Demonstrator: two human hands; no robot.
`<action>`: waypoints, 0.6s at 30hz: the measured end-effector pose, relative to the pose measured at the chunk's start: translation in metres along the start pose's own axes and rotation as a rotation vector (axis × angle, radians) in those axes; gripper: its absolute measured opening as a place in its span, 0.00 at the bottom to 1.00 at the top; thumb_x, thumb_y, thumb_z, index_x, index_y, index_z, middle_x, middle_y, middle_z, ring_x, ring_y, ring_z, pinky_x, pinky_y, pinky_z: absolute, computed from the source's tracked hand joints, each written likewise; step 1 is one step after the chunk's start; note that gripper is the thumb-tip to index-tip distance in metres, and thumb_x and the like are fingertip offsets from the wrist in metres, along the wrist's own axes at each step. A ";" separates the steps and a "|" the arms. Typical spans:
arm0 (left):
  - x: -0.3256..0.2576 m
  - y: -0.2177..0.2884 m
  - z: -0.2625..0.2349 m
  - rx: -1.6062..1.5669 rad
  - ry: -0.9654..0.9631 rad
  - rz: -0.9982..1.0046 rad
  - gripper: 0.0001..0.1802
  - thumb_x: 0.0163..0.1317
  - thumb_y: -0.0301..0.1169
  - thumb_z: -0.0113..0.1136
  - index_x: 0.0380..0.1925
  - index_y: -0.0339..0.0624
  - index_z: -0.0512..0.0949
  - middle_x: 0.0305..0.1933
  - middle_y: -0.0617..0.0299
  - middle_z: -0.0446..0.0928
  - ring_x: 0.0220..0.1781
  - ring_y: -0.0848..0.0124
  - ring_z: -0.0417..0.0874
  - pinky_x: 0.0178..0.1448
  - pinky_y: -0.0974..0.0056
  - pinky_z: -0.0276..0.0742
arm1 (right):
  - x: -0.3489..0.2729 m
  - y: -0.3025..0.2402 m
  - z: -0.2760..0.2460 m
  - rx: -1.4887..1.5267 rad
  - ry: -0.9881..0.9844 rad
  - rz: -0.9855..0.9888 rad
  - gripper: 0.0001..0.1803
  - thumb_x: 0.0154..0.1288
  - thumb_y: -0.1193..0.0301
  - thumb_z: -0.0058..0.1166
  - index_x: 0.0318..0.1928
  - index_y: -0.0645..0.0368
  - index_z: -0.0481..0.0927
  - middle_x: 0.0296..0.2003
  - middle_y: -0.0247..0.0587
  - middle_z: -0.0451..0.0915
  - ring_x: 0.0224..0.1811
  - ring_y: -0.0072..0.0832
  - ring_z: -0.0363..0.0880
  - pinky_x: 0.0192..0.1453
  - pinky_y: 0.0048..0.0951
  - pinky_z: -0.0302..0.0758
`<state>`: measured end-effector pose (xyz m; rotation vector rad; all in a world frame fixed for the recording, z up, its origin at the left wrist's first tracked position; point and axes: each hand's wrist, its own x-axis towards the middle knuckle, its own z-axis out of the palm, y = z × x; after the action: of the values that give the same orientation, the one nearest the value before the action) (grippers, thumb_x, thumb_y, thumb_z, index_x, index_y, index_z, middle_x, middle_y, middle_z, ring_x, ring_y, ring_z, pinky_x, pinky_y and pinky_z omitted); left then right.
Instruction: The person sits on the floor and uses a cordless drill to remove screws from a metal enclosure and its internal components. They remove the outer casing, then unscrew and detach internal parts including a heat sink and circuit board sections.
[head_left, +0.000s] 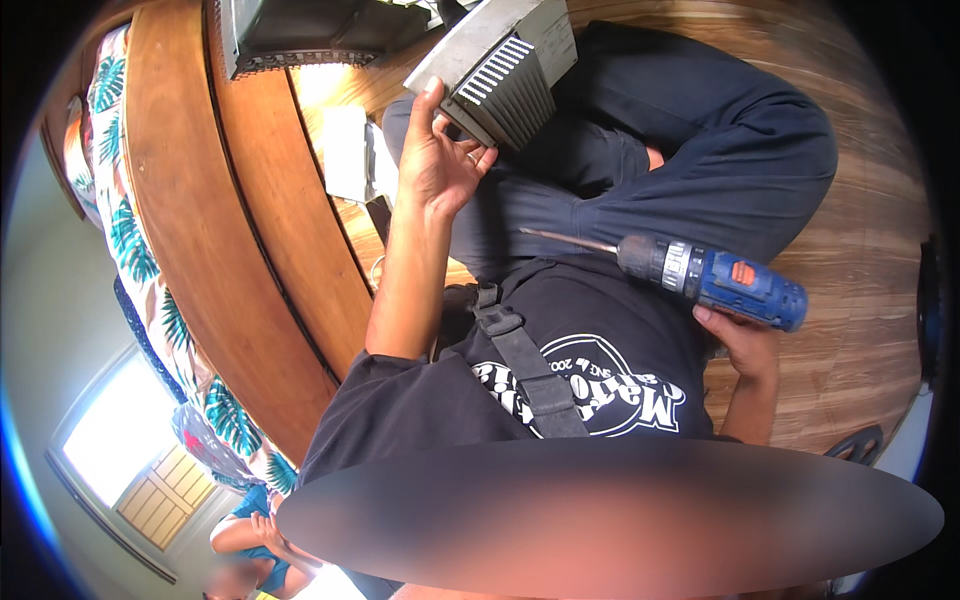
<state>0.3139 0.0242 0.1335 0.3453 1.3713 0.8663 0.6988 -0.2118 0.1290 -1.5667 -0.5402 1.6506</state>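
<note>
My left hand [443, 165] is raised over my crossed legs, its fingers and thumb closed on the lower edge of a grey metal box [430, 68]. The box is held tilted. One side has a row of pale slots, and dark ribs run along the side next to it. In my right hand [745, 345], in front of my body, is a blue cordless drill [715, 280] with a long thin bit. The bit points left, toward my lap, and is apart from the box. The drill hides most of my right fingers.
A dark casing [310, 35] stands at the far left, with a white piece [347, 155] nearer me. Along my left runs a wooden bed frame [180, 160] with leaf-patterned cloth [125, 235]. Another person [250, 530] is at the lower left. Wooden floor [860, 210] lies to my right.
</note>
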 end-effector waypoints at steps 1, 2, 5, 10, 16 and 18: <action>0.001 0.000 -0.003 -0.008 -0.010 -0.014 0.60 0.65 0.74 0.73 0.78 0.36 0.67 0.71 0.40 0.77 0.77 0.47 0.75 0.76 0.48 0.69 | 0.003 -0.012 0.006 -0.041 -0.007 -0.030 0.21 0.63 0.75 0.86 0.55 0.61 0.91 0.45 0.37 0.93 0.50 0.33 0.93 0.62 0.35 0.89; 0.001 0.001 -0.005 -0.014 -0.039 -0.015 0.61 0.65 0.75 0.73 0.79 0.36 0.67 0.72 0.38 0.77 0.78 0.47 0.75 0.77 0.47 0.69 | 0.006 -0.023 0.014 -0.165 0.034 -0.214 0.22 0.62 0.75 0.87 0.54 0.62 0.91 0.46 0.39 0.93 0.49 0.34 0.93 0.61 0.36 0.89; -0.002 0.002 -0.012 0.033 -0.079 -0.043 0.65 0.65 0.79 0.67 0.81 0.36 0.63 0.73 0.35 0.77 0.78 0.46 0.75 0.81 0.47 0.67 | 0.028 -0.059 0.027 -0.540 -0.098 -0.874 0.24 0.58 0.74 0.85 0.53 0.66 0.89 0.46 0.48 0.91 0.47 0.39 0.92 0.56 0.37 0.88; -0.002 -0.002 -0.012 0.111 -0.002 -0.031 0.66 0.66 0.83 0.61 0.82 0.35 0.64 0.73 0.32 0.78 0.76 0.45 0.79 0.80 0.49 0.70 | 0.055 -0.070 0.055 -0.534 -0.174 -0.959 0.21 0.57 0.76 0.76 0.50 0.69 0.86 0.43 0.54 0.87 0.40 0.45 0.88 0.47 0.39 0.83; -0.010 0.013 -0.025 0.624 0.041 -0.062 0.70 0.70 0.85 0.52 0.91 0.38 0.55 0.74 0.29 0.82 0.70 0.46 0.90 0.67 0.44 0.83 | 0.062 -0.050 0.076 -0.572 -0.159 -1.085 0.14 0.69 0.68 0.71 0.48 0.66 0.89 0.40 0.51 0.91 0.40 0.45 0.90 0.47 0.41 0.83; -0.014 0.018 -0.029 0.964 0.203 0.086 0.65 0.72 0.86 0.47 0.86 0.40 0.66 0.65 0.39 0.88 0.58 0.50 0.95 0.59 0.48 0.87 | 0.064 -0.050 0.077 -0.598 -0.191 -1.097 0.16 0.68 0.66 0.72 0.48 0.65 0.89 0.39 0.50 0.91 0.39 0.44 0.90 0.46 0.41 0.82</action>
<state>0.2806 0.0186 0.1497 1.0772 1.9162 0.2465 0.6407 -0.1163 0.1381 -1.0840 -1.7357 0.7878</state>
